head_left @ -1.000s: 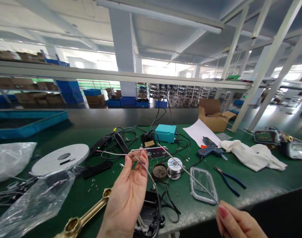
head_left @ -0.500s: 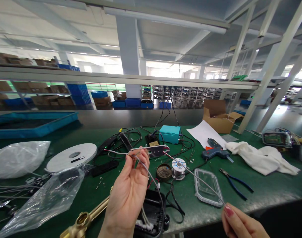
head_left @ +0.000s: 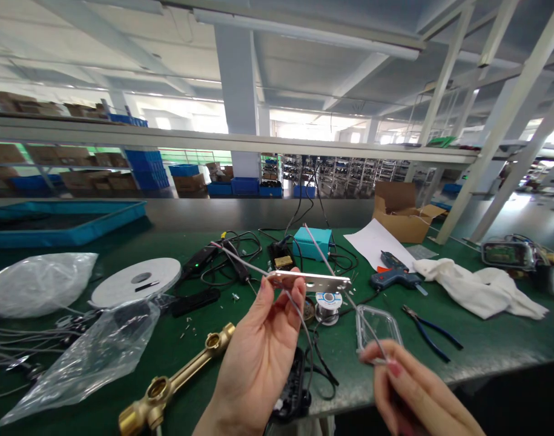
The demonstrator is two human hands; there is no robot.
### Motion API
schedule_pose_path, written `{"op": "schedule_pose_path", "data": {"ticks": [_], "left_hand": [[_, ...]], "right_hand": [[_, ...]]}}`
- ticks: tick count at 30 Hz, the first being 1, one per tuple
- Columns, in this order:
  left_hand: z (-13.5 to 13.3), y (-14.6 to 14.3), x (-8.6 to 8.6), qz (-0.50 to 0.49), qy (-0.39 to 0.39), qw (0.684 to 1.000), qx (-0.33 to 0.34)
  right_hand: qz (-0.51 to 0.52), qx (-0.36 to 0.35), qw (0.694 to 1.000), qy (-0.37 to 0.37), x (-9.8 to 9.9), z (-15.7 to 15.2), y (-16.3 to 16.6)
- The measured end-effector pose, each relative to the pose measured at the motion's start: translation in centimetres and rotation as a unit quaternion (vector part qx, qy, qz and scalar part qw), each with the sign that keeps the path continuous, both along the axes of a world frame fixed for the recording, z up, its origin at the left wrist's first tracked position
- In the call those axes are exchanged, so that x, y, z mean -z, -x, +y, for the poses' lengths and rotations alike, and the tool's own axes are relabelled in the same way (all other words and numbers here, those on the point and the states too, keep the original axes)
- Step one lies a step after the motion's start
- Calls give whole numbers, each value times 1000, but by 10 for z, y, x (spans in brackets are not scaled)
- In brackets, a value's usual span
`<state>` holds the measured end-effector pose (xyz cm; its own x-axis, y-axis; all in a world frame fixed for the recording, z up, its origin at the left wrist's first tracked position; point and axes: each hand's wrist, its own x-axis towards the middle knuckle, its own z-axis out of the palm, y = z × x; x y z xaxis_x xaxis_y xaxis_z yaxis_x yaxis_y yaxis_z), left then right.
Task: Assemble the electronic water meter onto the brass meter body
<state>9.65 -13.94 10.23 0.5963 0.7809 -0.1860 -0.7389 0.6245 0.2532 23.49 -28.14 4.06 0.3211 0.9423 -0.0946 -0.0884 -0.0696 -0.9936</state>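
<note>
My left hand (head_left: 263, 357) is raised over the green bench, its fingertips pinched on the left end of a narrow metal strip (head_left: 313, 280) with holes. Thin grey wires (head_left: 240, 261) run from the strip up to the left and down past my palm. My right hand (head_left: 413, 393), low at the right, pinches a thin grey wire (head_left: 333, 274) that slants up across the strip's right end. Below my hands lies a black housing (head_left: 292, 387) with black cable. A clear plastic lens cover (head_left: 376, 324) rests just behind my right hand.
On the green bench (head_left: 485, 339) lie a brass fitting (head_left: 177, 378), plastic bags (head_left: 83, 357), a white disc (head_left: 135, 281), a solder spool (head_left: 328, 301), a teal soldering station (head_left: 312, 242), a blue glue gun (head_left: 395, 274), pliers (head_left: 428, 333), a white cloth (head_left: 481, 290) and a cardboard box (head_left: 401, 215).
My right hand rose and came in toward the left, bringing the wire up steeper. My left hand shifted right and turned the strip so its flat face shows.
</note>
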Motion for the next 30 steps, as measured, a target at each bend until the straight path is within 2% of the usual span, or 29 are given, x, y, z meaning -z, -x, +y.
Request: {"op": "schedule_pose_path", "data": {"ticks": [3,6,10,15,18,22,27,30], "left_hand": [[-6,1,-18,17,-108,991,77],[-4,11,-45,25,-221,968,112],[5,32,-82,39,-312,945,86],[15,55,-110,102,-402,910,-4],[21,63,-115,125,-433,892,-43],[29,69,-108,169,-456,870,-78],[43,79,-93,184,-445,870,-105],[51,87,-86,170,-452,869,-103]], "right_hand": [[89,27,989,-113,-40,19,-3],[81,-21,985,-152,-80,36,-7],[57,-100,985,-131,-116,59,-2],[18,-114,984,-134,-139,93,21],[-4,-120,982,-145,-149,114,37],[13,-154,982,-112,-155,138,53],[84,-156,983,-53,-147,162,69],[104,-179,977,-57,-138,175,77]]}}
